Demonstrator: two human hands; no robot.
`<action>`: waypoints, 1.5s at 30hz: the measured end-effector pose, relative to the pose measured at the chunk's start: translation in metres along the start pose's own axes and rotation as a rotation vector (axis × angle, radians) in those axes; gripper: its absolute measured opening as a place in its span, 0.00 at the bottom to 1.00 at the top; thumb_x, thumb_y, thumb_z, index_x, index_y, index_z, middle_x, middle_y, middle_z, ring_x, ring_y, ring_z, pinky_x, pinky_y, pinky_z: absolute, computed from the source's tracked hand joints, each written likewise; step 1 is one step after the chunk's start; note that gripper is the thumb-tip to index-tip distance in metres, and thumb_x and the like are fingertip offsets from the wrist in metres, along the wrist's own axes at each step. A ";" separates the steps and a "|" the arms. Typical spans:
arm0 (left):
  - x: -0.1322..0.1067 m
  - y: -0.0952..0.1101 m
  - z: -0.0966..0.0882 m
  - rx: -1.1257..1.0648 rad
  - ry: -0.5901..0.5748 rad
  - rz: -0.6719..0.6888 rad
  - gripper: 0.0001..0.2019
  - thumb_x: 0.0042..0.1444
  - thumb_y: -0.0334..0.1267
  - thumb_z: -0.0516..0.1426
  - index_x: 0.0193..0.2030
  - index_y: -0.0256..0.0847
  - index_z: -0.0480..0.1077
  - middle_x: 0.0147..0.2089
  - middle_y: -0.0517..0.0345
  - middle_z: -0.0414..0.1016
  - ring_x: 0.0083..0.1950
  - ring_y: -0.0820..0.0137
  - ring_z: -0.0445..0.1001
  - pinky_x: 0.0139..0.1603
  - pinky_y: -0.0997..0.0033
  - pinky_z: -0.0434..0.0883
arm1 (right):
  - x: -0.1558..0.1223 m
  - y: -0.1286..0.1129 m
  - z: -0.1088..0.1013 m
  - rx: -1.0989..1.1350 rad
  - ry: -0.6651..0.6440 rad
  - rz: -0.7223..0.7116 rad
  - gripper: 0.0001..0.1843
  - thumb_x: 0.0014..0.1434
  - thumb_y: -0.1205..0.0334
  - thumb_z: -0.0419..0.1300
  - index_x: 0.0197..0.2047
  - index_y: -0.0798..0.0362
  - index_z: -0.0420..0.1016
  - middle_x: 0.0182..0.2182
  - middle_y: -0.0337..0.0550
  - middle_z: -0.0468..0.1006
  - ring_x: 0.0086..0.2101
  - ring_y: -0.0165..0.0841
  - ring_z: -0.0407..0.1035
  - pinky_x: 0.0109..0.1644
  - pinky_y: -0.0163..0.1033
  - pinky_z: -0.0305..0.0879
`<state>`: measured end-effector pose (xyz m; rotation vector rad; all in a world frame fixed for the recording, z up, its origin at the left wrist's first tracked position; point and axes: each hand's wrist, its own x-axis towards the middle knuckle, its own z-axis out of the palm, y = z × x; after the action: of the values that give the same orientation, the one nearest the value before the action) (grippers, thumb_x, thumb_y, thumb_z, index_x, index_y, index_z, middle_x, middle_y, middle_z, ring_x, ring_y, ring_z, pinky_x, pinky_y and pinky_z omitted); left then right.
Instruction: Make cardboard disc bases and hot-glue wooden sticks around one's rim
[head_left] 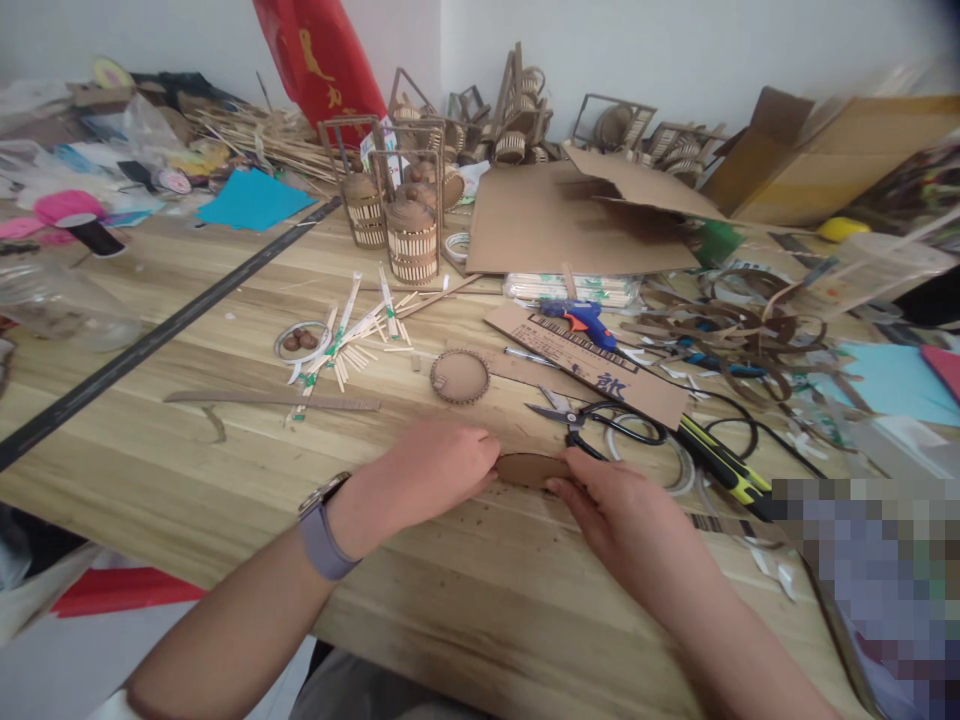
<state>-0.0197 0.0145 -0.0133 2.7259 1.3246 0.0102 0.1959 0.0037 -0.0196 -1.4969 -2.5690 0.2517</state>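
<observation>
Left hand [427, 468] has its fingers pinched on one end of a brown cardboard piece [531, 469], long axis side to side, near the tabletop's [450, 590] front edge; right hand's [626, 505] fingers grip the other end, so neither's nearer.

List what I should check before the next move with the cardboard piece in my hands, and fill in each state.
1. Cardboard piece held at both ends, by left hand and right hand: ok.
2. Round cardboard tray in view, apart from both hands: ok.
3. Scissors well away from the right hand: not ok, a handle lies right by it.
4. Utility knife blade retracted: cannot tell.
5. Glue gun switched off and cool: cannot tell.
</observation>
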 end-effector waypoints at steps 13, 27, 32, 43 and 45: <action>0.002 0.000 0.004 0.061 0.047 0.036 0.06 0.59 0.32 0.56 0.32 0.36 0.72 0.31 0.49 0.78 0.31 0.61 0.77 0.30 0.67 0.69 | 0.001 -0.001 0.002 -0.005 0.000 -0.013 0.08 0.62 0.66 0.49 0.31 0.51 0.65 0.23 0.44 0.77 0.27 0.42 0.73 0.29 0.39 0.59; 0.000 0.008 -0.005 -1.005 0.209 -0.245 0.17 0.65 0.44 0.51 0.56 0.38 0.68 0.35 0.54 0.80 0.33 0.66 0.80 0.35 0.69 0.73 | 0.006 0.003 -0.025 0.809 0.075 0.207 0.13 0.59 0.52 0.54 0.38 0.51 0.73 0.30 0.42 0.80 0.31 0.36 0.74 0.33 0.38 0.69; 0.001 0.013 0.001 -1.243 0.214 -0.223 0.15 0.65 0.46 0.49 0.44 0.40 0.73 0.33 0.56 0.80 0.35 0.65 0.81 0.36 0.70 0.76 | 0.005 -0.001 -0.027 0.830 0.036 0.194 0.12 0.59 0.53 0.55 0.39 0.52 0.74 0.33 0.43 0.81 0.34 0.37 0.75 0.36 0.38 0.69; -0.001 0.013 -0.004 -1.351 0.103 -0.243 0.16 0.62 0.48 0.53 0.36 0.38 0.73 0.31 0.55 0.80 0.35 0.63 0.81 0.36 0.69 0.78 | 0.001 0.002 -0.026 0.698 0.010 0.156 0.11 0.60 0.55 0.52 0.34 0.50 0.72 0.29 0.40 0.79 0.31 0.35 0.71 0.33 0.37 0.66; -0.001 0.012 -0.005 -1.377 0.084 -0.245 0.17 0.61 0.50 0.54 0.35 0.37 0.73 0.31 0.55 0.79 0.35 0.63 0.81 0.36 0.70 0.78 | 0.001 0.002 -0.027 0.682 0.023 0.144 0.11 0.60 0.56 0.52 0.33 0.50 0.72 0.28 0.40 0.79 0.29 0.34 0.70 0.32 0.36 0.65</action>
<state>-0.0110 0.0071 -0.0069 1.3990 1.0100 0.7145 0.2033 0.0075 0.0063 -1.3790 -2.0263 0.9985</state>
